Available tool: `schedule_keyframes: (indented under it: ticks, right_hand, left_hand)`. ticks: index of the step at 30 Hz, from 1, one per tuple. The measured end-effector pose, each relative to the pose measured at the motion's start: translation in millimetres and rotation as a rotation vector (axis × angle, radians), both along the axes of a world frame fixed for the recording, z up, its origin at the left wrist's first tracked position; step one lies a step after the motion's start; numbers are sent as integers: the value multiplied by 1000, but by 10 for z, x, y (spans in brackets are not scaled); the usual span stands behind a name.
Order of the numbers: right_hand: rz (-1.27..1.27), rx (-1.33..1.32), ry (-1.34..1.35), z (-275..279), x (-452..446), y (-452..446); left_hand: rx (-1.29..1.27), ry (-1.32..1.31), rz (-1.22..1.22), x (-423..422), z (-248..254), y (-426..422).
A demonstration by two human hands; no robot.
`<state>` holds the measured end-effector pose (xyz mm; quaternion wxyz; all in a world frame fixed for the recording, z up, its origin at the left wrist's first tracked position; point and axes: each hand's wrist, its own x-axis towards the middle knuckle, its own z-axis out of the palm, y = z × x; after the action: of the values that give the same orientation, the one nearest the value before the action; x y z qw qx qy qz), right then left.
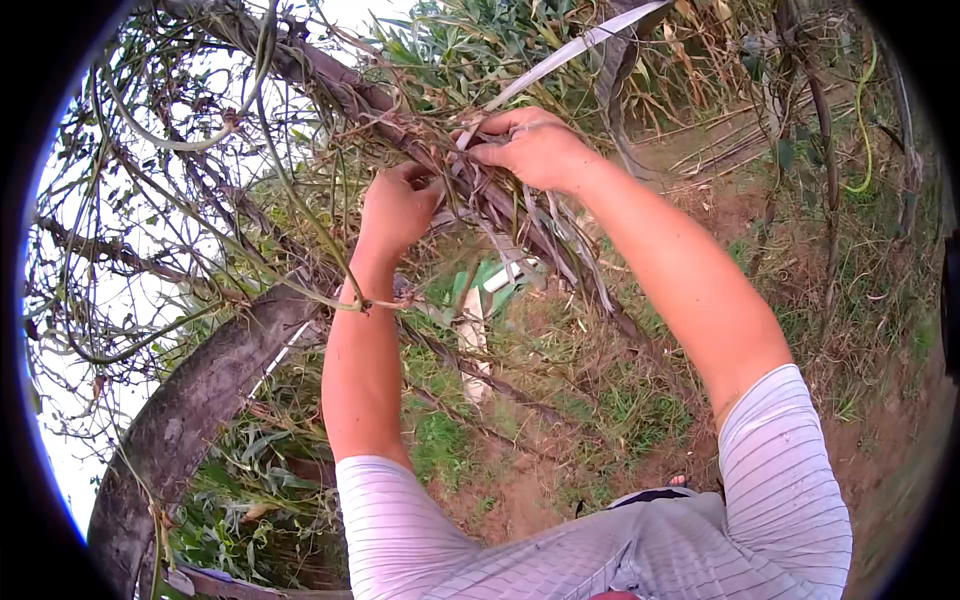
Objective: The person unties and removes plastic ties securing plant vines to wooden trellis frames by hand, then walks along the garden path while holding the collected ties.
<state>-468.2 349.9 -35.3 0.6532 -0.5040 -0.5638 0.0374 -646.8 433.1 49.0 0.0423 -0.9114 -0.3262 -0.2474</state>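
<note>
Reddish-brown ground (pixel 890 470) with patchy grass lies below, and long-leaved green plants (pixel 465 50) stand at the far side. A brown, vine-wrapped pole (pixel 350 92) slants from far left to near right. At it, the right hand (pixel 535 150) pinches a pale grey flat strip (pixel 570 48); the left hand (pixel 400 205) is curled, its hold hidden. The 2 hands seem to be working the strip around the pole, which calls for steady tension.

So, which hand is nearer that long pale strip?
The right hand: the pale strip slants upward from beside its fingers, while the left hand sits lower, on the branch's other side.
</note>
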Motion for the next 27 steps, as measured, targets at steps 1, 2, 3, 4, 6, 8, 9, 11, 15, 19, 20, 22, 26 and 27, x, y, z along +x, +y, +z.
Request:
schedule_keyframes:
  ticks: [1,2,3,4,6,8,9,11,15,19,20,22,26,27]
  right_hand:
    - [-129,-13,-153,73,-42,-98]
    - [-27,-83,-61,116,-79,-221]
    - [-21,-88,-71,108,-76,-197]
    - [-60,-39,-171,81,-52,-139]
    - [-9,8,-119,46,-84,-123]
    - [-33,-6,-121,57,-165,-186]
    - [-72,-15,-101,81,-182,-218]
    - [-122,-18,-153,71,-205,-159]
    - [-385,244,-362,2,-292,-99]
    - [-347,245,-434,-56,-307,-141]
    - [-352,233,-425,-52,-316,-194]
    - [-306,57,-344,34,-329,-271]
    - [-229,-93,-57,81,-424,-557]
    - [-227,-95,-71,81,-457,-619]
  left_hand:
    - [-2,-9,3,-45,-7,-57]
    - [-15,-120,-18,-105,-19,-99]
    - [-29,-233,-36,-175,-26,-146]
    - [-86,-271,-63,-234,-8,-236]
    - [-83,-324,-100,-365,-83,-317]
    - [-12,-310,-237,-496,-152,-161]
    - [-8,-326,-230,-537,-176,-164]
    - [65,-383,-348,-580,-218,-181]
    - [-92,-350,-239,-559,-156,-460]
    - [-107,-329,-177,-484,-245,-521]
    - [-95,-327,-154,-455,-276,-574]
    - [-160,-331,-172,-365,-407,-546]
    - [-317,-436,-155,-160,-722,-390]
    - [-318,-451,-153,-126,-805,-408]
